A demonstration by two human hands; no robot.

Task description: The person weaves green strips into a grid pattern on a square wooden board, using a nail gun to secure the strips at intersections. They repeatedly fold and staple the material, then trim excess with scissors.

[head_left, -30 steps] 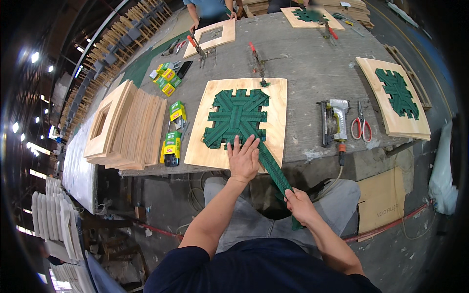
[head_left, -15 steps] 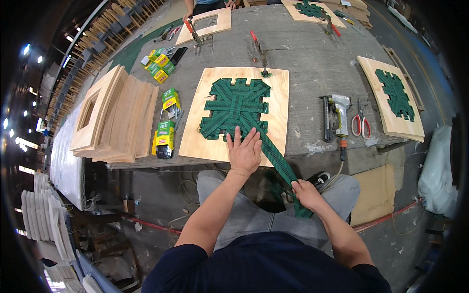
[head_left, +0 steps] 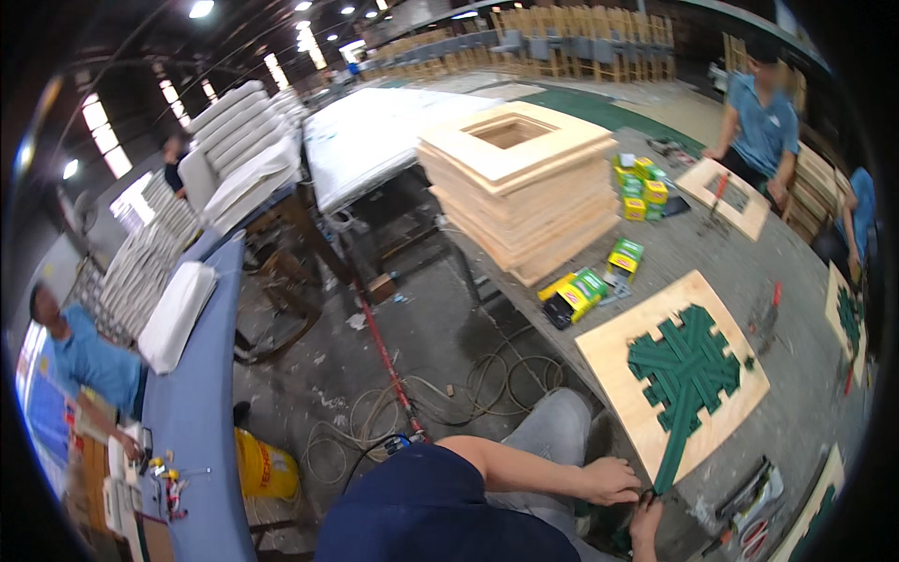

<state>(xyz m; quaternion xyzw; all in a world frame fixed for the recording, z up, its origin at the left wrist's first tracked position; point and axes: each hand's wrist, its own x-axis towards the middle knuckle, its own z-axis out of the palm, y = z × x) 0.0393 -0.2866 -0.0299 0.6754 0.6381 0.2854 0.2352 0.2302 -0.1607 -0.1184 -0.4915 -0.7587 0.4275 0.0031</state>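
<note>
A square plywood panel (head_left: pixel 613 348) lies near the table's edge, its middle covered with crossed green webbing straps (head_left: pixel 688 361). One webbing strap (head_left: pixel 676 450) runs off the panel's near edge toward me. Just past that edge, my right hand (head_left: pixel 646 521) is closed on the strap. Close beside it is my left hand (head_left: pixel 611 481), its fingers curled in at the same part of the strap; the exact grip is blurred. Loose green webbing hangs dimly below the hands.
Stacked wooden frames (head_left: pixel 524 215) stand left of the panel, with green-yellow boxes (head_left: pixel 576 295) nearby. A staple gun (head_left: pixel 749 492) and red-handled scissors (head_left: pixel 755 536) lie to the right. Hoses (head_left: pixel 375 426) trail over the floor near a yellow bucket (head_left: pixel 265 465). Co-workers (head_left: pixel 763 117) are around.
The view has swung to the left. My left hand has left the panel's webbing and come down beside my right hand at the strap. The right hand has shifted up to the panel's edge.
</note>
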